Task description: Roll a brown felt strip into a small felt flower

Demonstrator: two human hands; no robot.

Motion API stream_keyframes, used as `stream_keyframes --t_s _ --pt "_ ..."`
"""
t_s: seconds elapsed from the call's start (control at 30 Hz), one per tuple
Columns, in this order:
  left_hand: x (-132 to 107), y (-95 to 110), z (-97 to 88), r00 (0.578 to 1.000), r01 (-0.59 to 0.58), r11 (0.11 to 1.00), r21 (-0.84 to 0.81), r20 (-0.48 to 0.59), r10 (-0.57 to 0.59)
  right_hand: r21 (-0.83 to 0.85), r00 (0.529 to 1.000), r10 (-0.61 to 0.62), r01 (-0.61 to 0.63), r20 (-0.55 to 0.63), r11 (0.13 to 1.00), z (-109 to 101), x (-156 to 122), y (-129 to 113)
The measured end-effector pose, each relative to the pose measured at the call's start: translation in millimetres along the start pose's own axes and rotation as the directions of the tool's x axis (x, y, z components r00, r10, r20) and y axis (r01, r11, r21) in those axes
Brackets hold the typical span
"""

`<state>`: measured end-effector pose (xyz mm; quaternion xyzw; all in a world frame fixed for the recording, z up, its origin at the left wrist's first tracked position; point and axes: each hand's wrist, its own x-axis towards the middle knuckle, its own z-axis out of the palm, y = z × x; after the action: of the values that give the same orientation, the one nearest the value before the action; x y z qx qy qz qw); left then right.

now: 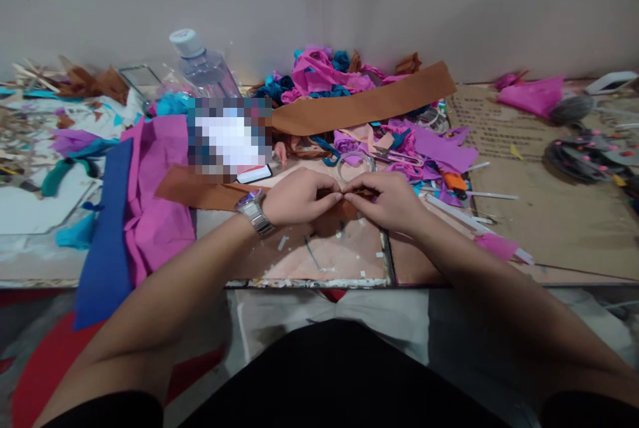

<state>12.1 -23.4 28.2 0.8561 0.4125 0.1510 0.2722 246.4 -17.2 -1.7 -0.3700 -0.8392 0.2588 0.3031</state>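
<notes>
Head view: nearest, running out at the worktop (357, 263) front edge, littered with white scraps (282, 242). Past it, pinching a brown piece (345, 211) between left hand (302, 196) and right hand (389, 200). Fingers closed on both, tips meeting, apparently on that piece; mostly hidden, can't tell grip depth.

Could tear or slip, given a tip-only pinch and thin-looking stock. Could snag watch (254, 210) on the short brown strip (204, 187) beside it. Could drag blue sheet (102, 235) down with the left forearm, being draped over the front edge; same for pink sheet (162, 195) next to it. Could bump the ring (339, 166) just beyond the fingers, or meet scissors (385, 153) (likely) on reaching forward.

Boxed in farther back by long brown strip (364, 105), then crepe heap (324, 75), bottle (210, 75) and wall (319, 2). Best room to the right, over cardboard (529, 228), minding the white stick (494, 196) at its near-left side. Tight at left, with sheets close to the forearm.
</notes>
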Motion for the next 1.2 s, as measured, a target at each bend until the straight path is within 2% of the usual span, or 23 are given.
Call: stream_keyframes --t_s 0.13,0.43,0.63,0.83,1.2 --pt "1.2 -1.7 -1.8 0.999 0.000 0.999 -0.036 0.036 0.001 -0.026 0.997 -0.053 0.051 -0.064 0.998 1.9 -1.4 -0.6" --pt "4.2 -6.9 -9.8 0.991 0.025 0.974 -0.225 0.131 0.004 -0.055 0.980 -0.189 0.187 -0.052 0.981 1.1 -1.9 -2.1" --pt "2.9 -8.1 -14.7 0.989 0.009 0.974 -0.228 0.149 0.026 -0.072 0.968 -0.240 0.235 -0.075 0.969 1.9 -3.2 -1.9" --pt "3.8 -7.1 -14.0 0.995 -0.007 0.968 -0.252 0.093 0.031 -0.116 0.961 -0.262 0.252 -0.086 0.961 1.3 -3.2 -2.8" --pt "5.6 -9.3 -11.1 0.997 -0.025 0.976 -0.216 0.068 0.041 -0.148 0.964 -0.251 0.238 -0.082 0.960 -0.6 -2.2 -2.0"
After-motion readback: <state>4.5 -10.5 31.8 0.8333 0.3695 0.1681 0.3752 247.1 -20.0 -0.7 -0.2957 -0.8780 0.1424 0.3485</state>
